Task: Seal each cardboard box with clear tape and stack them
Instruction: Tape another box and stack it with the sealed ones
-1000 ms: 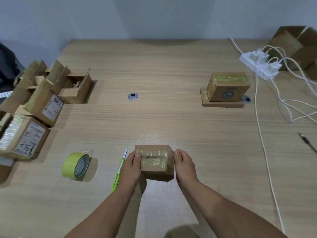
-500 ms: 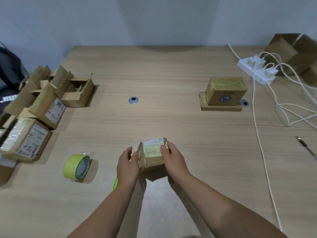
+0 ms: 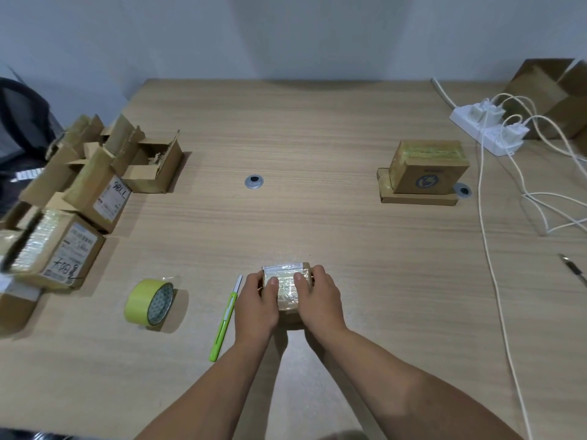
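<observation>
- Two hands, left hand (image 3: 257,304) and right hand (image 3: 319,300), clasp a small taped cardboard box (image 3: 287,282), thumbs on top.
- Green cutter (image 3: 224,325) lies on the counter (image 3: 317,138) beside them.

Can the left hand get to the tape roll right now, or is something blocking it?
Probably yes. The tape roll stands left of the left hand, with only the flat green cutter lying between, low enough to pass over. The hand must first release the small box.
</observation>
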Action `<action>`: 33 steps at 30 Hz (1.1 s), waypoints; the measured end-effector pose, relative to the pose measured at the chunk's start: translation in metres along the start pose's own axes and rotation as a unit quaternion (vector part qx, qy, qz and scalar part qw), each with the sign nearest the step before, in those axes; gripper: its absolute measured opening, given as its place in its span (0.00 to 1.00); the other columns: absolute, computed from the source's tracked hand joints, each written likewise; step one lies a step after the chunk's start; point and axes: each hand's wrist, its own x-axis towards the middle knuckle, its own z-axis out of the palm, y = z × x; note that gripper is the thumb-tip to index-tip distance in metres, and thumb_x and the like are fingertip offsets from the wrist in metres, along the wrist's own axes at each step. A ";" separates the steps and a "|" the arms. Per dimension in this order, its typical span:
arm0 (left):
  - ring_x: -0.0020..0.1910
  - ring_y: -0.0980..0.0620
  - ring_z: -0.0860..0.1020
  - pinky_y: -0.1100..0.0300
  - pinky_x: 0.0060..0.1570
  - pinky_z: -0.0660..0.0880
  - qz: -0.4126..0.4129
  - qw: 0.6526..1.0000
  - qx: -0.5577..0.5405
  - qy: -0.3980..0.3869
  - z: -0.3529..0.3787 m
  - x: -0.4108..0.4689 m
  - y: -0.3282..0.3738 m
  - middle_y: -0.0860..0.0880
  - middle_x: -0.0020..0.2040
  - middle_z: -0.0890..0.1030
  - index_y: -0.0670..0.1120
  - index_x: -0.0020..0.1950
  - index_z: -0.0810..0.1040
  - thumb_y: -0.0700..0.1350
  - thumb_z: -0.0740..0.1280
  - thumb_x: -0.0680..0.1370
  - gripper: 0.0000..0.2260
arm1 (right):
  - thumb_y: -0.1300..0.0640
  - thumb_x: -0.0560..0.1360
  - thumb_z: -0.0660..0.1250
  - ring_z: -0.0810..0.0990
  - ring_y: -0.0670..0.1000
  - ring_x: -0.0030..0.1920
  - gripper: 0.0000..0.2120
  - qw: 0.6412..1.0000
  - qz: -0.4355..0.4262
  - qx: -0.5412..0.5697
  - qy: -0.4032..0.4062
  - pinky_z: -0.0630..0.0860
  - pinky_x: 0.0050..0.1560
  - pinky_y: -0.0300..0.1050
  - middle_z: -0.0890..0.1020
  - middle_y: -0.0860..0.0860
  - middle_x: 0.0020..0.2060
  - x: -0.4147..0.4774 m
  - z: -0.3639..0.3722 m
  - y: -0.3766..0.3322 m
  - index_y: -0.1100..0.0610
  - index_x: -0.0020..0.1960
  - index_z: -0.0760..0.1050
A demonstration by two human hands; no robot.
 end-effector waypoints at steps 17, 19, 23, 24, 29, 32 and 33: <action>0.54 0.56 0.78 0.54 0.56 0.75 -0.024 0.998 -0.048 -0.043 -0.006 0.001 -0.005 0.58 0.54 0.80 0.56 0.63 0.75 0.49 0.60 0.84 0.10 | 0.32 0.74 0.49 0.81 0.48 0.50 0.21 0.991 0.045 0.123 -0.001 0.78 0.55 0.58 0.82 0.45 0.47 -0.003 -0.004 0.008 0.41 0.47 0.75; 0.57 0.53 0.79 0.52 0.58 0.76 -0.036 0.996 -0.068 -0.033 -0.009 0.005 -0.011 0.54 0.57 0.81 0.53 0.67 0.76 0.50 0.61 0.84 0.13 | 0.30 0.71 0.49 0.81 0.46 0.55 0.24 0.989 0.047 0.141 -0.012 0.77 0.60 0.58 0.82 0.42 0.52 -0.004 -0.006 0.011 0.37 0.54 0.77; 0.56 0.50 0.81 0.51 0.57 0.78 -0.088 0.983 -0.161 -0.032 -0.018 0.013 -0.017 0.51 0.55 0.83 0.53 0.60 0.80 0.49 0.59 0.85 0.11 | 0.38 0.81 0.56 0.74 0.47 0.63 0.21 0.990 0.069 0.125 0.001 0.71 0.66 0.52 0.73 0.45 0.67 -0.003 -0.019 0.013 0.43 0.71 0.70; 0.56 0.48 0.81 0.50 0.58 0.78 -0.112 0.974 -0.190 -0.040 -0.020 0.015 -0.017 0.49 0.54 0.84 0.53 0.58 0.81 0.48 0.58 0.85 0.12 | 0.38 0.82 0.56 0.73 0.49 0.64 0.23 0.988 0.090 0.127 -0.004 0.71 0.66 0.51 0.71 0.47 0.68 -0.001 -0.021 0.015 0.45 0.74 0.67; 0.58 0.46 0.80 0.46 0.62 0.77 -0.163 0.948 -0.261 -0.081 -0.023 0.017 -0.018 0.47 0.60 0.82 0.49 0.68 0.77 0.47 0.59 0.85 0.13 | 0.33 0.76 0.62 0.82 0.55 0.58 0.24 0.920 0.200 0.316 -0.114 0.80 0.59 0.60 0.80 0.50 0.58 0.000 -0.019 0.021 0.45 0.66 0.73; 0.58 0.51 0.78 0.49 0.61 0.76 -0.107 0.987 -0.118 -0.005 -0.019 0.019 -0.025 0.52 0.60 0.79 0.56 0.65 0.76 0.47 0.61 0.84 0.11 | 0.42 0.82 0.61 0.82 0.51 0.55 0.13 0.948 0.149 0.265 -0.092 0.79 0.60 0.56 0.82 0.49 0.54 0.002 -0.016 0.019 0.48 0.60 0.75; 0.58 0.51 0.78 0.47 0.61 0.76 -0.100 0.990 -0.094 0.012 -0.018 0.018 -0.023 0.52 0.59 0.80 0.57 0.61 0.78 0.48 0.61 0.83 0.09 | 0.42 0.82 0.59 0.81 0.50 0.54 0.12 0.965 0.131 0.215 -0.078 0.79 0.60 0.55 0.82 0.48 0.54 0.003 -0.015 0.019 0.47 0.58 0.74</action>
